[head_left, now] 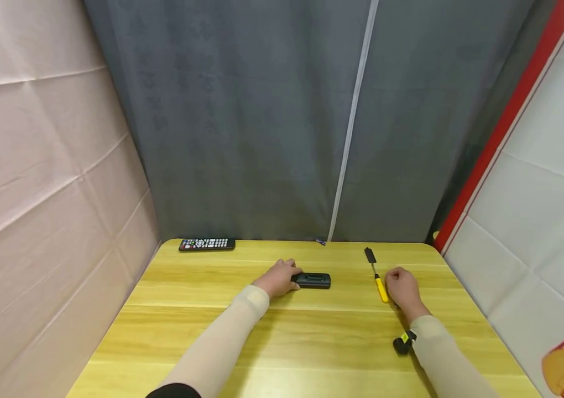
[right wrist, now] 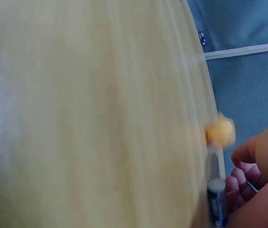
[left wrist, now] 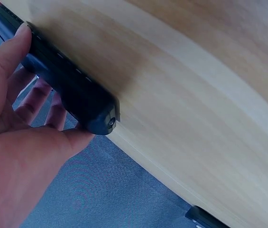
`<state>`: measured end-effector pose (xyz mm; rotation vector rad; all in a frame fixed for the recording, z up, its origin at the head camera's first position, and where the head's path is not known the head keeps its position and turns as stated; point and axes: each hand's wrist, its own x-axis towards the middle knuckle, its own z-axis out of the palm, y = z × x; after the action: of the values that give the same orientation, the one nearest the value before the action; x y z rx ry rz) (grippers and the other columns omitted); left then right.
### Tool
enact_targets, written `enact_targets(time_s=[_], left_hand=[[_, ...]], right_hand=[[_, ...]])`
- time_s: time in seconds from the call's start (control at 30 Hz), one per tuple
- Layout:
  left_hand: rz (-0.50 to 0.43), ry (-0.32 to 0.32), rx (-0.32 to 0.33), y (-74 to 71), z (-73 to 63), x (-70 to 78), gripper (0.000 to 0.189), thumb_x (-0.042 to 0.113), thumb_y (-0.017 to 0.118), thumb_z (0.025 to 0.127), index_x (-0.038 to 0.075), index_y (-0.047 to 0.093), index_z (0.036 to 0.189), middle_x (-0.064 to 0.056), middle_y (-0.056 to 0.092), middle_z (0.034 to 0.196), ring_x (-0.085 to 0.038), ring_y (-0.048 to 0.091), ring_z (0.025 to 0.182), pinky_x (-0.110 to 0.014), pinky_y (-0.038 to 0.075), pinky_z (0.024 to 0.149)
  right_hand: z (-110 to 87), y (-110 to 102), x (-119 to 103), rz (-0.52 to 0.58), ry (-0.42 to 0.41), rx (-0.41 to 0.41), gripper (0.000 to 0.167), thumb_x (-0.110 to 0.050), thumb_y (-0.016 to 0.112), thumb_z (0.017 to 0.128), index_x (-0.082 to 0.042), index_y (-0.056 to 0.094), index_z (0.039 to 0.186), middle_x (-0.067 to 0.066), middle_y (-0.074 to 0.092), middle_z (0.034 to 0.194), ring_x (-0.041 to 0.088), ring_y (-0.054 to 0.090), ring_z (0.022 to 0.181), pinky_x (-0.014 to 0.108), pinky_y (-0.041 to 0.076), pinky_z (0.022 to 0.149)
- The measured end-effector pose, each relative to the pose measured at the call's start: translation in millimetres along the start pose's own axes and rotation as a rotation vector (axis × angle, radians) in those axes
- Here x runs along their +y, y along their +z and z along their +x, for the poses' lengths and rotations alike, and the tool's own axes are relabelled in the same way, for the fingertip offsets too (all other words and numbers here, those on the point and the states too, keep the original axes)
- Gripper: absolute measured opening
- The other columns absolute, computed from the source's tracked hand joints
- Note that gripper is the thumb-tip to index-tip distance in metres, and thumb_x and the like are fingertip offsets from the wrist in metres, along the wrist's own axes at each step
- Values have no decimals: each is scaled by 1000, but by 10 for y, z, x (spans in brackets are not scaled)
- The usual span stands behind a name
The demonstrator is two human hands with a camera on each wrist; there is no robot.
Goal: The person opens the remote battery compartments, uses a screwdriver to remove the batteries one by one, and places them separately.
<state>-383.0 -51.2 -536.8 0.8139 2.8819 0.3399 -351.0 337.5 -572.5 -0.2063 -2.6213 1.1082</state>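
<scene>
My left hand (head_left: 281,278) grips one end of a black remote control (head_left: 314,281) over the middle of the table, its buttons hidden. In the left wrist view, thumb and fingers are on opposite sides of that remote (left wrist: 72,78). My right hand (head_left: 402,286) rests on the table with loosely curled fingers. Just left of it lies a screwdriver with a yellow handle (head_left: 381,290); a small flat black piece (head_left: 370,255) is at its tip. In the right wrist view, a dark battery-like cylinder (right wrist: 217,204) shows right beside the fingers (right wrist: 235,183), below a blurred orange shape (right wrist: 220,131).
Another black remote (head_left: 207,244), buttons up, lies at the back left edge. A small blue battery (head_left: 320,242) sits by the back edge near the grey curtain (head_left: 262,138). Cloth walls flank the wooden table (head_left: 312,342) on the left and right.
</scene>
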Motion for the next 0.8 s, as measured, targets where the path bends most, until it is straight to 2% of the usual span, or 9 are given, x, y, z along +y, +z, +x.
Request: enact_targets(time_s=[0.13,0.27,0.47,0.53,0.6,0.7,0.8], left_hand=[[6,8,1,-15,-16,13,56,36,73,109,17,61,160,-9,55,154,-40,48,148,-47,47,119],[10,13,1,-26,-24,12,56,35,74,108,17,61,160,-9,56,153,-41,49,147,-48,47,119],[0,12,2,-23,-21,-24,56,35,73,109,17,61,160,-10,55,153,-41,49,146,-47,48,117],[-11,6,-1,-44,-40,-32,56,35,74,109,16,61,160,-11,54,154,-41,48,148,-48,48,117],[-17,3,1,-37,-49,-63,57,34,74,109,16,60,161,-11,54,156,-42,47,149,-49,47,118],[-24,-4,3,-51,-82,-93,56,31,74,109,14,60,161,-13,53,155,-44,45,150,-50,46,119],[-30,-1,12,-70,-108,-120,56,30,75,109,12,60,160,-13,54,154,-47,44,151,-52,45,120]], right_hand=[[-13,15,-21,-20,7,-16,25,-11,56,106,9,69,111,25,70,103,37,64,90,48,53,82],[-25,31,-67,-19,15,-54,27,-17,63,107,9,68,112,24,70,104,38,65,91,52,54,85],[-23,167,-254,-124,-18,-159,52,-46,69,108,6,64,113,21,68,103,34,63,90,53,53,86],[-15,275,-357,-151,-34,-198,55,-53,69,107,2,65,104,15,65,92,30,60,80,48,51,77],[4,395,-493,-170,-54,-231,56,-56,69,106,-3,64,88,8,57,76,24,52,68,42,46,66],[53,567,-705,-173,-59,-274,57,-51,70,105,-11,57,67,0,41,62,19,39,57,36,34,58],[102,658,-851,-179,-49,-305,53,-39,71,105,-13,57,62,-1,41,57,18,38,53,34,36,58]])
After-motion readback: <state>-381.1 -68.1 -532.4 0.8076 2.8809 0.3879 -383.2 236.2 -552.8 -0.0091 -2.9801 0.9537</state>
